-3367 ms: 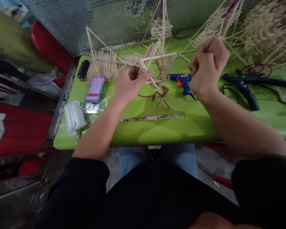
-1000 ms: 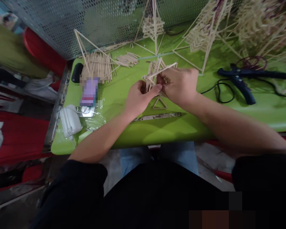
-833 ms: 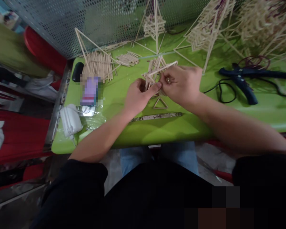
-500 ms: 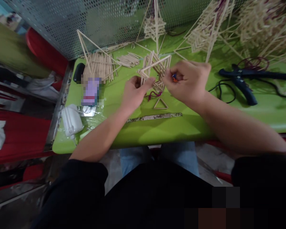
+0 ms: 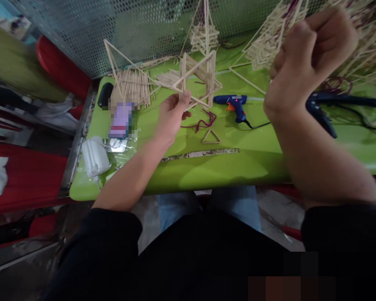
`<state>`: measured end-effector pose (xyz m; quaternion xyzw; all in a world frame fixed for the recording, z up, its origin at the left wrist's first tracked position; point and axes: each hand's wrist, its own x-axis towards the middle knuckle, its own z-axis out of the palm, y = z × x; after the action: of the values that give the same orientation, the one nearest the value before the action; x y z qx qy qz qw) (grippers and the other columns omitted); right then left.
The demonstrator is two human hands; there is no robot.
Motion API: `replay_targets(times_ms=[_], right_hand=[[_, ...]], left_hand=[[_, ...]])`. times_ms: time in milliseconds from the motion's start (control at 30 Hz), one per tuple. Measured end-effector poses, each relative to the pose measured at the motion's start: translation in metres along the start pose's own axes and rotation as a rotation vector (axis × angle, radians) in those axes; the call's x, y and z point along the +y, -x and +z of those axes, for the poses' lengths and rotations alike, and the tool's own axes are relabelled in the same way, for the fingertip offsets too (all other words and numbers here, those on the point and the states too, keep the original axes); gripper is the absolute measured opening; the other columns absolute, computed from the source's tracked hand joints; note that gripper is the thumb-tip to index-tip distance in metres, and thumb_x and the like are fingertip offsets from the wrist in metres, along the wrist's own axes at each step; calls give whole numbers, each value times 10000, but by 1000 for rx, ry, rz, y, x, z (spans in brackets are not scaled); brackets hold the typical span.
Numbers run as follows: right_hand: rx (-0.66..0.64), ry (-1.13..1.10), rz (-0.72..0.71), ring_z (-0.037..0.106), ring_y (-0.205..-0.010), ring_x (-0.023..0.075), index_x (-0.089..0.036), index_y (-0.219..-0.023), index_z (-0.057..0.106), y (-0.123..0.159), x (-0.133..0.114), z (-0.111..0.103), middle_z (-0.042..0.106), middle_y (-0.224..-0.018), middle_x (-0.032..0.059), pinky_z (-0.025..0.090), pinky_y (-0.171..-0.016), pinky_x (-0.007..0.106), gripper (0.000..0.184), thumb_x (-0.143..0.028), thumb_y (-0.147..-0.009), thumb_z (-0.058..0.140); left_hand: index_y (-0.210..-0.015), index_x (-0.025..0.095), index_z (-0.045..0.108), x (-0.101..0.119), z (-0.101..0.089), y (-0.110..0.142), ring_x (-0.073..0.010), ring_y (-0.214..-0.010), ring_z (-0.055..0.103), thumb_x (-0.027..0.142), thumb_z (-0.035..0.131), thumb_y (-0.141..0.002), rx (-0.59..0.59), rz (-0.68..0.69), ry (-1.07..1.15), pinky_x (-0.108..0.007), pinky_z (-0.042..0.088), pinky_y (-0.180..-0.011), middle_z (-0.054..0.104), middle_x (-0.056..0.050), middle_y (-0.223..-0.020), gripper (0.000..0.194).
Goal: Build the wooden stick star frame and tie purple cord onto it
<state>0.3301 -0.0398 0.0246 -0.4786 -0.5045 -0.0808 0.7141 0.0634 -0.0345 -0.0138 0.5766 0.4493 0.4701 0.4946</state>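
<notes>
While grasping the stick frame (image 5: 194, 70) with the left hand (image 5: 172, 110) at twelve o'clock, holds the right hand (image 5: 302, 69) curled at two o'clock; cannot tell if clenched around something; has the glue gun (image 5: 234, 102) at the frame's four o'clock.

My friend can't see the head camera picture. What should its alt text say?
A person's left hand holds a thin-stick frame over a green table; the right hand hovers, curled. Between them is a blue glue gun.

The left hand (image 5: 174, 113) holds a stick frame (image 5: 211, 79) near a blue glue gun (image 5: 235, 103).
</notes>
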Motion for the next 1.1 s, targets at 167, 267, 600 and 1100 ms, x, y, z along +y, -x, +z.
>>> replay_targets(times_ms=[167, 267, 600, 1100], right_hand=[[-323, -102, 478, 377, -656, 224, -335, -807, 424, 9, -15, 6, 483, -800, 71, 319, -563, 402, 392, -609, -1085, 386], [-531, -196, 649, 339, -678, 242, -349, -874, 482, 9, -15, 4, 386, -718, 38, 300, -600, 418, 418, -760, -939, 445], [-892, -205, 806, 277, -629, 237, -360, -906, 543, 23, -22, 9, 367, -640, 0, 337, -643, 437, 603, -915, -968, 316], [-901, -112, 444, 386, -614, 188, -304, -1156, 698, 32, -25, 6, 563, -734, 9, 388, -631, 409, 522, -785, -1047, 527]], left_hand=[[-1007, 242, 768, 1, -2, -3, -103, -753, 748, 754, 738, -1070, -7, 12, 71, -247, 623, -730, 836, -46, -1072, 516], [-1035, 248, 778, 4, -3, -2, -125, -785, 780, 763, 721, -1076, -10, 20, 78, -264, 628, -738, 849, -58, -1103, 520], [-1015, 269, 797, 0, -4, -5, -145, -830, 764, 687, 737, -1099, 40, 94, 16, -288, 658, -763, 811, -47, -1046, 431], [-1065, 286, 718, -5, -7, -6, -176, -896, 661, 821, 779, -1007, 30, 292, -35, -343, 592, -831, 691, -29, -979, 542]])
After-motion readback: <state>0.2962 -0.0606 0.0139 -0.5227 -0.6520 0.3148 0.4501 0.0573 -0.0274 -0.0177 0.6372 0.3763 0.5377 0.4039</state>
